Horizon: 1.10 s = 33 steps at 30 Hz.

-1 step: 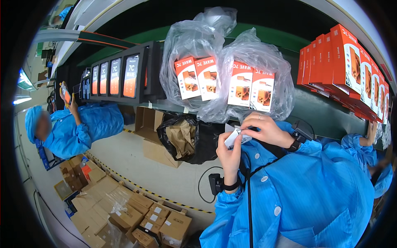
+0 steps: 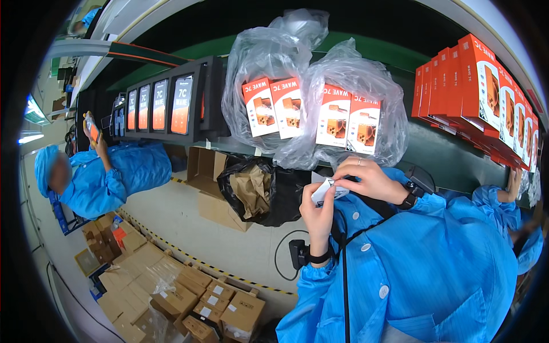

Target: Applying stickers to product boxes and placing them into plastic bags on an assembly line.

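Note:
In front of my chest, both hands meet at a small white slip point(image 2: 322, 192) with dark print on it; whether it is folded paper or a label I cannot make out. My left hand point(image 2: 318, 215) pinches it from below, thumb against its face. From the right, my right hand point(image 2: 369, 180) has its fingertips closed on the slip's upper edge. Just beyond my hands lie red-and-white boxes point(image 2: 332, 123) in a clear plastic bag point(image 2: 389, 108). Another clear bag point(image 2: 234, 114), also with red-and-white boxes point(image 2: 263, 108) in it, lies to its left.
Stacked red boxes point(image 2: 486, 86) stand at the bench's right. A black tray point(image 2: 197, 123) holding phones point(image 2: 182, 106) stands left. Below the bench are a black bag point(image 2: 286, 197) with brown paper and cardboard boxes point(image 2: 229, 311). Co-workers in blue point(image 2: 140, 174) are at left and right.

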Each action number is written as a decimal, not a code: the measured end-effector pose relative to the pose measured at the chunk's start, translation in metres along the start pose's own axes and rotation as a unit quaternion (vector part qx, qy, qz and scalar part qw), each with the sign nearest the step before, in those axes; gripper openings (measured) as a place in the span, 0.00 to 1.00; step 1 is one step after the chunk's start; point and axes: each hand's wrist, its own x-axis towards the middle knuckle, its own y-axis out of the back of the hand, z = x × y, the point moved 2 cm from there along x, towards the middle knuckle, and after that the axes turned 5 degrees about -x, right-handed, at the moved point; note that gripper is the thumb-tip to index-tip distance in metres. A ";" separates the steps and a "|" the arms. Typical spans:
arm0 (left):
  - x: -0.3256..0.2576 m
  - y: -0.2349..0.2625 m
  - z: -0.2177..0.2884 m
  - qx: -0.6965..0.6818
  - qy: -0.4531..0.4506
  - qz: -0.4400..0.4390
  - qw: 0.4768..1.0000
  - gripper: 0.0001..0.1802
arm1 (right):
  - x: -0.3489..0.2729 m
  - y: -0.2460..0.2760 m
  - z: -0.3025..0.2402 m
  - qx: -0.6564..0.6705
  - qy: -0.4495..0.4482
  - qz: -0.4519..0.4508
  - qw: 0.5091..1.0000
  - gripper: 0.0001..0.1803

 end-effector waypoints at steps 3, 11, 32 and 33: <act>0.001 0.003 -0.002 -0.003 -0.002 -0.012 1.000 0.09 | 0.002 0.000 -0.001 0.011 -0.014 -0.049 0.999 0.10; 0.017 0.006 -0.006 0.042 -0.008 -0.016 0.999 0.08 | 0.014 -0.015 0.009 0.027 -0.120 -0.071 0.990 0.05; 0.059 0.039 -0.036 0.152 0.010 0.103 0.983 0.10 | 0.059 -0.058 0.150 -0.048 -0.251 -0.024 0.967 0.09; 0.059 0.038 -0.035 0.149 0.011 0.100 0.984 0.10 | 0.059 -0.058 0.150 -0.048 -0.252 -0.025 0.966 0.09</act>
